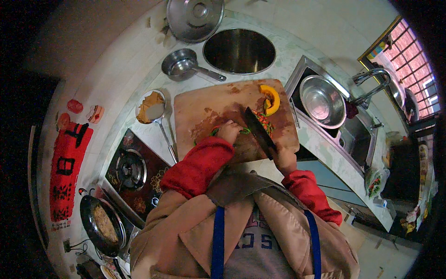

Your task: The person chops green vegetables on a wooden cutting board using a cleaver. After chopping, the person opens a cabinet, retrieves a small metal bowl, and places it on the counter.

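A wooden cutting board (223, 94) lies on the counter before me. My left hand (230, 132), fingers curled, presses green and red peppers (246, 131) onto the board. My right hand (285, 159) grips the handle of a dark-bladed cleaver (259, 132), its blade standing just right of the peppers' end. Chopped red and green pieces (267, 125) lie against the blade's far side. Beyond them, near the board's back right corner, rests a curved slice of orange pumpkin (273, 99).
Behind the board are a steel saucepan (179, 66) and a round dark opening (239, 51). At left, a ladle (156, 113) rests over a bowl (139, 104), near a gas hob (130, 169) and a wok (101, 223). The sink at right holds a metal basin (322, 101).
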Demonstrator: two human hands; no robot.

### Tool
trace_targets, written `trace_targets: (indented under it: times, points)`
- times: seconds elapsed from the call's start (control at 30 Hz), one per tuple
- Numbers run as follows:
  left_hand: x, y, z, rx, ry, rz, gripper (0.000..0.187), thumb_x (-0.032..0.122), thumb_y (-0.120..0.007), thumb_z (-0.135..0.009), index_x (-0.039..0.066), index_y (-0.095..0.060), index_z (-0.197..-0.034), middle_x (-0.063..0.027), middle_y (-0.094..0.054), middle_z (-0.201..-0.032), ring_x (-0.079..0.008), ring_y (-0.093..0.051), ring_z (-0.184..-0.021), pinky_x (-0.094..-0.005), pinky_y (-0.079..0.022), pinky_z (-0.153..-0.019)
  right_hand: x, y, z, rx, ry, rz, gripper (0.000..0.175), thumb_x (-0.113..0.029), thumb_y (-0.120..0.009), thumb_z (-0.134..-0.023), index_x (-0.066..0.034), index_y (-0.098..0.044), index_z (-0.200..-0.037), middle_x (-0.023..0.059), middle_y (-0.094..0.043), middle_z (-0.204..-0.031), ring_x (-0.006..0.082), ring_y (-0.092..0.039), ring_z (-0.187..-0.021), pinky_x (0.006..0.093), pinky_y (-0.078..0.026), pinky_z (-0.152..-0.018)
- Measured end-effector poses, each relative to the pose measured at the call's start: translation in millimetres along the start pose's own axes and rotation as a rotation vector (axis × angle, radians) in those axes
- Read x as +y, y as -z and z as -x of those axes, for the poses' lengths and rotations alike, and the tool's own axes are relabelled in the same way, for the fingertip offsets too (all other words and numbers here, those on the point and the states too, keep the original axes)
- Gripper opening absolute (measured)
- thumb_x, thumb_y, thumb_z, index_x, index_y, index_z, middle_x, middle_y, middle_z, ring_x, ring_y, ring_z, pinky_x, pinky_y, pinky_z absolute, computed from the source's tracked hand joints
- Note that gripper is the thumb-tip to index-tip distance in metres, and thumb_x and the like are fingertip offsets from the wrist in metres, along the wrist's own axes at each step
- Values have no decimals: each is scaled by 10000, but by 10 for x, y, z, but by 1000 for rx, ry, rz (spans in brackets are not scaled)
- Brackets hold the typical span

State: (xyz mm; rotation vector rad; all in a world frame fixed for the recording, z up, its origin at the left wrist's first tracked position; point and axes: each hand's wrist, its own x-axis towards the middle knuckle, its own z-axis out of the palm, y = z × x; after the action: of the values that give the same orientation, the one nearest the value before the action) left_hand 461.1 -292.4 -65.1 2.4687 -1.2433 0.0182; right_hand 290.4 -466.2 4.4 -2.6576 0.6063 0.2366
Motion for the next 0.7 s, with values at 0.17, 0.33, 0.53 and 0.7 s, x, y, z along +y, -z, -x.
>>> trace_targets:
  times: [0.17, 0.33, 0.53, 0.7]
  points:
    - [-3, -133, 27, 132, -199, -118, 174, 113, -506, -667, 126, -619, -798, -36, -583, -777, -198, -532, -810, -301, -458, -699, 66, 66, 39, 41, 23, 140, 274, -335, -478, -800, -83, -506, -905, 195, -574, -728, 381, -559, -683, 472, -436, -580]
    - [6, -190, 16, 226, -260, -126, 152, 116, -492, -668, 115, -609, -765, -42, -565, -781, -210, -558, -791, -324, -488, -636, 60, 100, -9, 7, 129, 198, 256, -312, -470, -800, -67, -539, -825, 190, -577, -684, 365, -567, -641, 458, -449, -565]
    - [37, -181, -1, 164, -308, -128, 151, 141, -504, -662, 112, -603, -772, -49, -552, -774, -213, -565, -778, -330, -495, -597, 3, 201, -9, 2, 223, 297, 254, -218, -426, -799, -16, -562, -867, 193, -582, -618, 330, -585, -568, 428, -470, -546]
    - [66, -218, 13, 81, -277, -170, 200, 149, -507, -670, 113, -600, -843, -54, -563, -886, -225, -560, -806, -333, -492, -644, 55, 21, -18, 82, 354, 511, 373, -131, -395, -778, 3, -381, -1126, 188, -580, -625, 323, -579, -544, 434, -460, -510]
